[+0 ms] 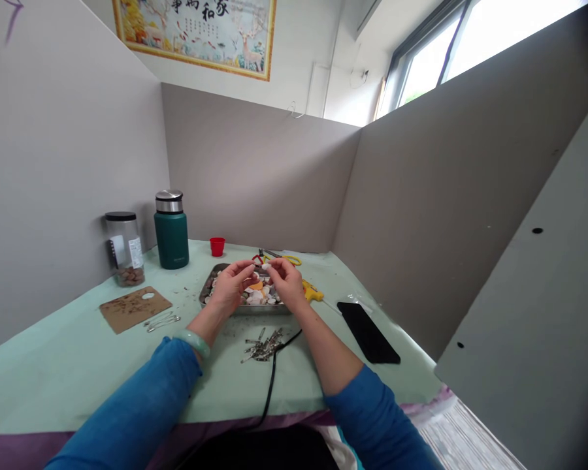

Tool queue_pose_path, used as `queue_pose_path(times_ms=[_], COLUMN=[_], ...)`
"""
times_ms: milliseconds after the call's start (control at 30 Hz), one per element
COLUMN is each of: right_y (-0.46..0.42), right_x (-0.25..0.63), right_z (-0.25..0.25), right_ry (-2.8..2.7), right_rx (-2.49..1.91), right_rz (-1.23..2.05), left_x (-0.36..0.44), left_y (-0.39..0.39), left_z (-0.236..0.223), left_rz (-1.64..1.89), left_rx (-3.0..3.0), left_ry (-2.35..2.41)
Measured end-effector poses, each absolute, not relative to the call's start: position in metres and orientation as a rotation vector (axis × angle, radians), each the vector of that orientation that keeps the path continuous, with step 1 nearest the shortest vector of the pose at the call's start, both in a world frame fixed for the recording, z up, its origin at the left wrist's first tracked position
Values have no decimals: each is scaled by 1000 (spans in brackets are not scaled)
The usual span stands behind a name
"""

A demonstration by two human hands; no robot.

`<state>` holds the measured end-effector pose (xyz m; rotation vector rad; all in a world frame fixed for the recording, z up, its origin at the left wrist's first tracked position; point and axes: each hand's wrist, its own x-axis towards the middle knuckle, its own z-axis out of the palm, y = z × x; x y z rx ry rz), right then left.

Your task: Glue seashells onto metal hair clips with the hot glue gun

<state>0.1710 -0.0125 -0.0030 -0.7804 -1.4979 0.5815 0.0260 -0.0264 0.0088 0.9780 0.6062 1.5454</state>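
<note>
Both hands are raised over a metal tray heaped with small, flat, round pieces, mostly white and grey, with an orange one among them. My right hand pinches a small white piece between thumb and fingertips. Close beside it, my left hand is closed in a pinch too; what its fingertips hold is too small to make out. In front of the tray lies a loose pile of small metal pin backs. A yellow glue gun sits at the tray's right, partly behind my right wrist.
A black cable runs over the table's front edge. Left are cardboard, large safety pins, a jar and a green flask. A red cup and yellow-handled scissors stand behind; a black phone lies right.
</note>
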Motion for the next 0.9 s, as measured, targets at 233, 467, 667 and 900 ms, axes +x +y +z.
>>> queue_pose_path(times_ms=[233, 467, 667, 900], right_y=[1, 19, 55, 72], right_x=[187, 209, 203, 188], right_z=[-5, -8, -5, -15], right_ry=[-1622, -1700, -2087, -2245], right_rx=[-987, -1211, -1502, -1513], right_rz=[623, 666, 123, 121], left_x=[26, 25, 25, 26], left_y=[-26, -21, -22, -24], left_z=[9, 5, 7, 8], left_rz=[1563, 1569, 1556, 1564], left_rx=[939, 962, 941, 950], left_ry=[669, 636, 659, 637])
